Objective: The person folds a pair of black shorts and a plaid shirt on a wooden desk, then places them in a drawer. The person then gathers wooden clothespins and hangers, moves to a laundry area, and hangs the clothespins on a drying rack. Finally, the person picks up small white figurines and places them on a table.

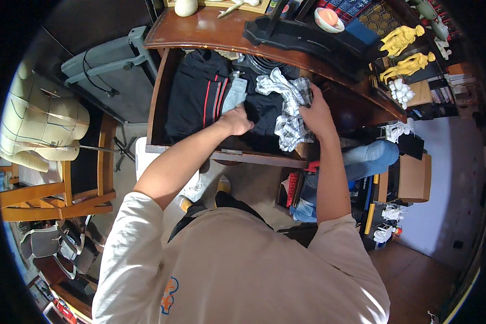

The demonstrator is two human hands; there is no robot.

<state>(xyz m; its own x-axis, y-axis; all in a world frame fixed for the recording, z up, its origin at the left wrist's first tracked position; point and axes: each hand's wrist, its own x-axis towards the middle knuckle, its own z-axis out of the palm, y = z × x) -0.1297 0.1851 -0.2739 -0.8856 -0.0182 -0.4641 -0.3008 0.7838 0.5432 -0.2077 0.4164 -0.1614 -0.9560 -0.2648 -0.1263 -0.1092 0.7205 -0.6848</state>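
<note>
My right hand (316, 111) grips a crumpled white, grey and black checked cloth garment (285, 93) at the right end of an open wooden drawer (263, 159). My left hand (237, 121) reaches into the drawer with its fingers curled down over a light grey cloth (235, 94) and dark clothing (263, 113). Its fingertips are hidden, so whether it pinches any fabric does not show. Folded black garments (192, 97) with red and grey stripes fill the drawer's left side. Coiled dark belts or straps (263, 62) lie at the back.
Above the drawer is a brown wooden cabinet top (206, 28) with a black stand (291, 38). Yellow figurines (401, 40) stand at the right. Blue jeans (368, 158) hang below on that side. A dress form (44, 125) and a folded grey metal-framed item (109, 69) are left.
</note>
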